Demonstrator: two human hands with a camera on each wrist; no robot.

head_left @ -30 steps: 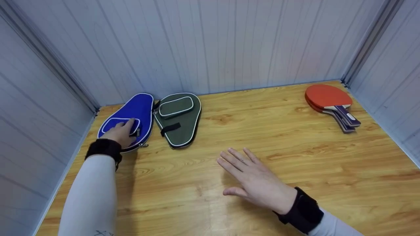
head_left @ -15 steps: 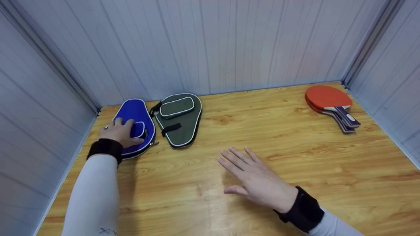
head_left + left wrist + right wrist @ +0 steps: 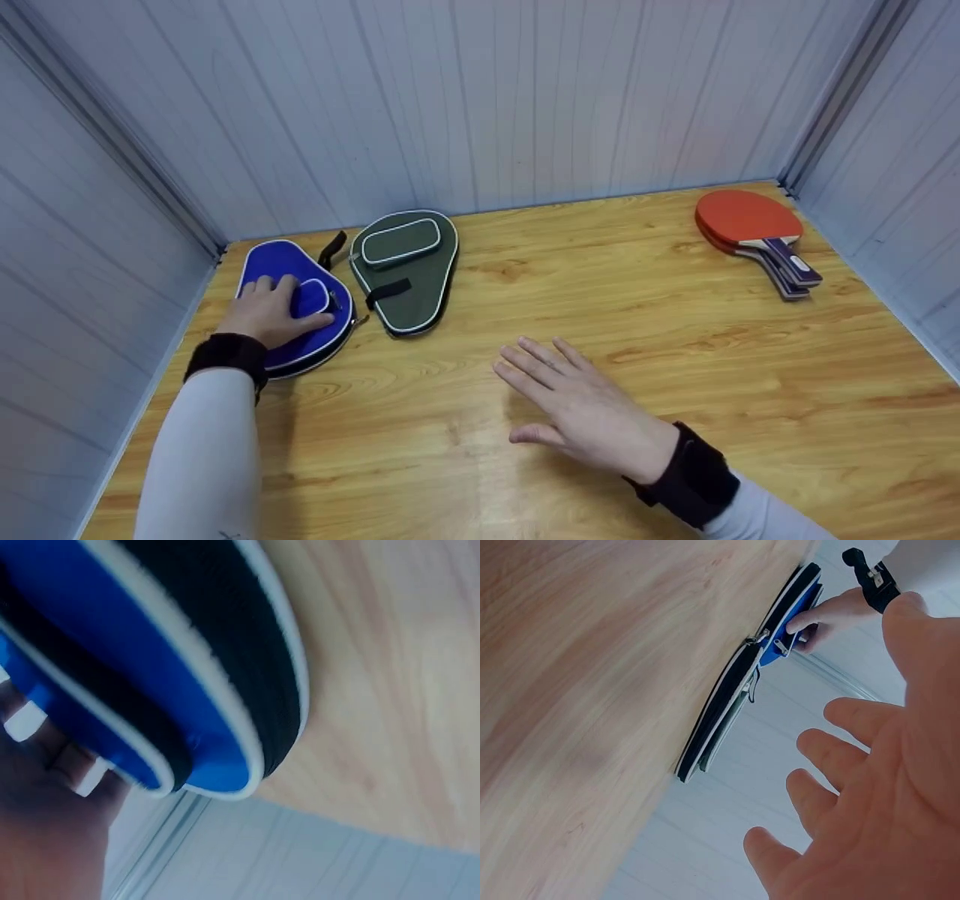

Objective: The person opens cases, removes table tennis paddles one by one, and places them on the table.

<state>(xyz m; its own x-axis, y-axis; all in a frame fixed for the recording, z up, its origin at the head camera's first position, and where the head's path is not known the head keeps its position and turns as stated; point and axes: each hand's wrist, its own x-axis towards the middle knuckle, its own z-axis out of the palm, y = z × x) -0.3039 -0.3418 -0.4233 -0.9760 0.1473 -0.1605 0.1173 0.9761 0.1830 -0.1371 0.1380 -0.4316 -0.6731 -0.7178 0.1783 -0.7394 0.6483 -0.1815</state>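
Observation:
My left hand (image 3: 266, 311) grips the raised pocket of a blue table tennis bat case (image 3: 277, 259) at the left of the table, its thumb on the near side and fingers on the far side. The case has white piping, and its black zipped edge shows close up in the left wrist view. Beside it lies a dark green bat case (image 3: 416, 289) with a pocket and a black strap. My right hand (image 3: 577, 409) is held with fingers spread over the middle front of the table, holding nothing.
Two red table tennis bats (image 3: 750, 217) lie stacked at the far right, handles towards the front right. Pale panelled walls (image 3: 525, 97) border the wooden table (image 3: 585, 285) at the back and both sides. A black strap (image 3: 332, 247) sticks out between the two cases.
The left hand has turned the blue case on the table, its narrow end swinging left and its wide end coming nearer. The right hand, green case and bats have stayed put.

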